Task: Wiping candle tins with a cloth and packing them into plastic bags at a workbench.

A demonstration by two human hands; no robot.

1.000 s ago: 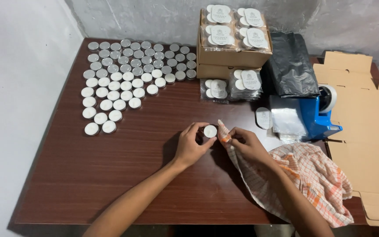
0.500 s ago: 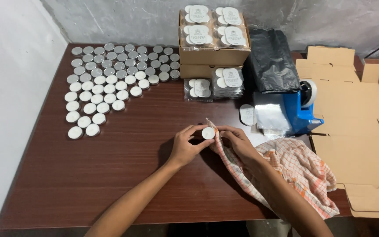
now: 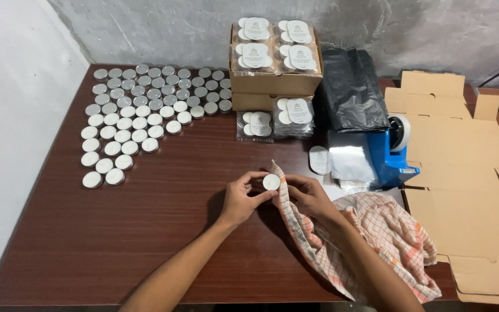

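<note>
Both hands meet over the dark brown wooden table (image 3: 145, 231). The left hand (image 3: 241, 199) pinches a small round white tealight candle (image 3: 271, 182) at its fingertips; the right hand (image 3: 310, 196), just beside it, grips an orange-checked cloth (image 3: 376, 237) that drapes away to its right. Well beyond the left hand lie rows of loose tealights (image 3: 140, 110). Ahead of both hands, an open cardboard box (image 3: 275, 84) holds clear packs of white candles (image 3: 275, 40). A blue tape dispenser (image 3: 394, 156) stands beyond the right hand.
</note>
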